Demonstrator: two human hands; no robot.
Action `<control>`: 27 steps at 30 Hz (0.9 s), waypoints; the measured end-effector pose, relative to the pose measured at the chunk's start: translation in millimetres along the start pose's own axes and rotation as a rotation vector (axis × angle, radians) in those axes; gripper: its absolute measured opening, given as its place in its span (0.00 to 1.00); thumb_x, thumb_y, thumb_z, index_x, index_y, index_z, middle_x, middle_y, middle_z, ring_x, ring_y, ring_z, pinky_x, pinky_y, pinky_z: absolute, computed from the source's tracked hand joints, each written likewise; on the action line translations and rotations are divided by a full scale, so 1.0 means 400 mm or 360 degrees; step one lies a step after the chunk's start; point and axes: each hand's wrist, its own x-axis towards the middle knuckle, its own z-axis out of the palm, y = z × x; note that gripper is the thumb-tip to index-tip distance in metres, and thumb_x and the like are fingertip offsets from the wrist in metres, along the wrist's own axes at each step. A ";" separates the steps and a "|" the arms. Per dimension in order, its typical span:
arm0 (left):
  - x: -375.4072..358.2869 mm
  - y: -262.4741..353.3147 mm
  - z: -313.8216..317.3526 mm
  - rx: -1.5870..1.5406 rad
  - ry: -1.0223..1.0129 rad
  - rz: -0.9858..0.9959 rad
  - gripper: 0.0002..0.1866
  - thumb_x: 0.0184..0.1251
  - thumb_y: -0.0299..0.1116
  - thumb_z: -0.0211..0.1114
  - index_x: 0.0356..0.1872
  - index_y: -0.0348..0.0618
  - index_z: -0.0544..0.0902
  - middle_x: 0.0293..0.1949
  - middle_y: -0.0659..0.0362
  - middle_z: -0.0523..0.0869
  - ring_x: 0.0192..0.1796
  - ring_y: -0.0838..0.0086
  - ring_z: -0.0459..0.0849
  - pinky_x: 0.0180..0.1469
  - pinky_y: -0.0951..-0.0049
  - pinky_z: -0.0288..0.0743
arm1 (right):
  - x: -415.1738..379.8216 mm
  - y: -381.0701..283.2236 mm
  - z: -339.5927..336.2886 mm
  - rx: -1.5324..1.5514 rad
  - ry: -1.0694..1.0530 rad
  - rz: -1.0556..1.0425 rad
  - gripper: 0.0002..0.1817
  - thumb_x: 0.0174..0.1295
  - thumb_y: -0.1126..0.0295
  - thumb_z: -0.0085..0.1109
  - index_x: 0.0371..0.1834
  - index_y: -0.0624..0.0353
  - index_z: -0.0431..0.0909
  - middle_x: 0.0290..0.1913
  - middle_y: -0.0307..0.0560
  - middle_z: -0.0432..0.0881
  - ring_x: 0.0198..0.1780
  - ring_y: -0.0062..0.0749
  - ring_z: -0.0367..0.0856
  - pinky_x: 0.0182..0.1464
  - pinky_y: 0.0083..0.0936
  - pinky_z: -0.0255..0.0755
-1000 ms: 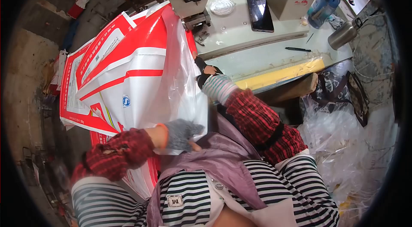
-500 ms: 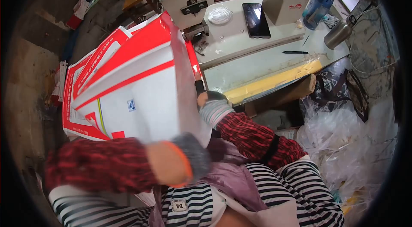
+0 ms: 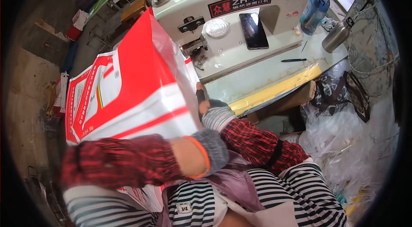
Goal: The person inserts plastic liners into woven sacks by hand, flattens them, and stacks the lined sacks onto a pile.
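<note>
Head view: right hand [image 3: 210, 105] at the right edge of the red-and-white bag [image 3: 139, 70], left of the ZH-70S machine [image 3: 235, 34]; fingers partly hidden, can't tell how tight the grip is. Left hand [image 3: 215, 151] by the purple apron [image 3: 241, 183], grip also unreadable. Versus half a second ago: left hand nearer the right, bag's red panel showing larger.

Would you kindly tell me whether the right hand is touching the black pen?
Apart: the head view plainly shows a stretch of pale tabletop between the right hand and the black pen.
</note>
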 end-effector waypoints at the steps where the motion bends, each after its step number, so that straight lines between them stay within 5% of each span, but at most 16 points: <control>1: -0.039 -0.062 0.016 0.0116 -0.0159 0.0123 0.07 0.49 0.33 0.61 0.27 0.48 0.86 0.25 0.59 0.84 0.29 0.62 0.82 0.34 0.65 0.76 | -0.025 -0.030 -0.036 0.0096 0.0128 0.0155 0.22 0.58 0.65 0.48 0.55 0.63 0.67 0.36 0.57 0.83 0.36 0.44 0.84 0.34 0.41 0.76; 3: -0.096 -0.171 -0.181 0.0158 -0.0562 0.0008 0.10 0.44 0.35 0.64 0.30 0.48 0.85 0.21 0.58 0.81 0.24 0.61 0.80 0.29 0.63 0.73 | -0.049 -0.075 -0.105 0.0281 0.0398 0.0464 0.35 0.59 0.69 0.44 0.71 0.61 0.46 0.35 0.58 0.82 0.36 0.45 0.83 0.32 0.43 0.75; 4: -0.103 -0.177 -0.189 0.0157 -0.0565 0.0007 0.10 0.44 0.35 0.64 0.30 0.48 0.85 0.21 0.58 0.81 0.24 0.61 0.80 0.29 0.63 0.73 | 0.021 -0.041 -0.068 -0.0590 0.0337 0.0491 0.45 0.57 0.71 0.53 0.72 0.65 0.33 0.28 0.48 0.78 0.28 0.32 0.79 0.32 0.37 0.74; 5: -0.118 -0.194 -0.177 0.0259 -0.0427 -0.0073 0.09 0.44 0.36 0.63 0.28 0.48 0.85 0.20 0.58 0.81 0.24 0.62 0.81 0.29 0.62 0.72 | 0.070 -0.029 -0.084 -0.0481 0.0424 0.0658 0.43 0.58 0.69 0.54 0.72 0.64 0.38 0.29 0.38 0.73 0.31 0.24 0.75 0.35 0.28 0.72; 7: -0.140 -0.210 -0.183 0.0476 -0.0148 -0.0231 0.08 0.43 0.38 0.63 0.25 0.48 0.84 0.19 0.58 0.80 0.23 0.64 0.81 0.28 0.59 0.71 | 0.139 0.011 -0.105 -0.0701 0.0718 0.0277 0.33 0.54 0.71 0.53 0.65 0.68 0.59 0.38 0.54 0.83 0.37 0.40 0.84 0.36 0.39 0.78; 9: -0.044 -0.142 0.057 0.0256 0.0322 0.0086 0.05 0.43 0.32 0.61 0.21 0.45 0.83 0.17 0.55 0.80 0.21 0.63 0.80 0.24 0.59 0.71 | 0.069 -0.044 -0.202 -0.0366 0.0555 0.0359 0.21 0.50 0.73 0.57 0.50 0.68 0.76 0.36 0.50 0.84 0.36 0.38 0.84 0.34 0.38 0.78; 10: 0.018 -0.073 0.044 -0.0139 0.0091 0.0088 0.05 0.44 0.31 0.60 0.19 0.42 0.83 0.17 0.53 0.81 0.22 0.62 0.81 0.23 0.59 0.73 | 0.250 0.065 -0.017 -0.1287 0.0581 0.0186 0.11 0.51 0.72 0.54 0.36 0.65 0.81 0.36 0.49 0.85 0.36 0.36 0.85 0.34 0.36 0.78; 12: 0.099 -0.031 0.114 -0.0148 0.0300 0.0240 0.08 0.48 0.31 0.58 0.22 0.41 0.84 0.22 0.53 0.83 0.27 0.61 0.84 0.30 0.62 0.76 | 0.011 -0.053 -0.163 -0.0194 0.0516 0.0190 0.12 0.56 0.70 0.47 0.34 0.67 0.79 0.38 0.52 0.84 0.39 0.43 0.84 0.37 0.40 0.77; 13: 0.111 -0.023 0.111 -0.0211 0.0303 0.0256 0.09 0.50 0.31 0.57 0.23 0.40 0.85 0.23 0.53 0.84 0.28 0.60 0.84 0.32 0.63 0.77 | 0.021 -0.047 -0.120 0.0932 0.0801 0.0345 0.16 0.58 0.72 0.45 0.46 0.69 0.75 0.40 0.56 0.83 0.42 0.49 0.83 0.43 0.42 0.75; 15: 0.059 -0.028 0.096 -0.0043 -0.0068 0.0132 0.11 0.53 0.30 0.54 0.29 0.41 0.86 0.26 0.54 0.84 0.30 0.59 0.83 0.35 0.58 0.76 | 0.021 -0.058 -0.088 0.0013 -0.0123 0.0375 0.28 0.58 0.71 0.44 0.63 0.68 0.60 0.43 0.61 0.82 0.45 0.50 0.82 0.48 0.43 0.73; 17: -0.022 -0.087 0.070 0.0630 0.0028 -0.0282 0.11 0.51 0.31 0.57 0.31 0.39 0.86 0.23 0.55 0.83 0.28 0.60 0.83 0.37 0.59 0.75 | -0.008 -0.059 -0.114 0.0207 0.0093 0.0380 0.26 0.58 0.70 0.45 0.62 0.66 0.63 0.42 0.60 0.82 0.45 0.48 0.82 0.47 0.43 0.74; 18: -0.079 -0.151 -0.064 -0.0096 0.0252 -0.0217 0.11 0.48 0.35 0.60 0.29 0.42 0.86 0.21 0.53 0.82 0.26 0.59 0.82 0.36 0.60 0.74 | -0.020 -0.058 -0.124 0.0414 0.0320 0.0381 0.25 0.58 0.69 0.46 0.60 0.64 0.67 0.42 0.59 0.82 0.44 0.47 0.82 0.46 0.42 0.74; 19: -0.130 -0.187 -0.219 0.0172 -0.0429 -0.0046 0.13 0.45 0.39 0.62 0.28 0.43 0.85 0.22 0.52 0.82 0.26 0.58 0.82 0.35 0.58 0.73 | -0.023 -0.056 -0.131 0.0623 0.0547 0.0379 0.24 0.58 0.68 0.47 0.59 0.62 0.70 0.41 0.59 0.82 0.44 0.45 0.83 0.45 0.42 0.75; 20: -0.137 -0.186 -0.212 0.0205 -0.0331 -0.0055 0.11 0.50 0.40 0.59 0.30 0.48 0.84 0.21 0.54 0.81 0.26 0.57 0.81 0.40 0.56 0.71 | -0.004 -0.053 -0.153 0.0394 0.0495 0.0430 0.20 0.57 0.69 0.48 0.54 0.63 0.74 0.40 0.57 0.83 0.43 0.44 0.83 0.42 0.41 0.76; 25: 0.032 -0.064 0.105 -0.0608 -0.0046 0.0158 0.14 0.50 0.37 0.57 0.33 0.40 0.84 0.30 0.50 0.85 0.33 0.54 0.83 0.36 0.55 0.75 | 0.019 -0.041 -0.230 -0.0595 0.0190 0.0047 0.15 0.58 0.71 0.45 0.40 0.66 0.80 0.37 0.56 0.83 0.42 0.43 0.84 0.39 0.37 0.77; 27: 0.098 -0.028 0.181 -0.0846 0.0270 0.0077 0.14 0.54 0.35 0.53 0.37 0.40 0.82 0.33 0.49 0.85 0.35 0.53 0.83 0.38 0.57 0.76 | 0.042 -0.010 -0.152 -0.0048 0.0496 0.0174 0.13 0.57 0.72 0.46 0.34 0.61 0.83 0.35 0.53 0.84 0.40 0.42 0.84 0.41 0.36 0.76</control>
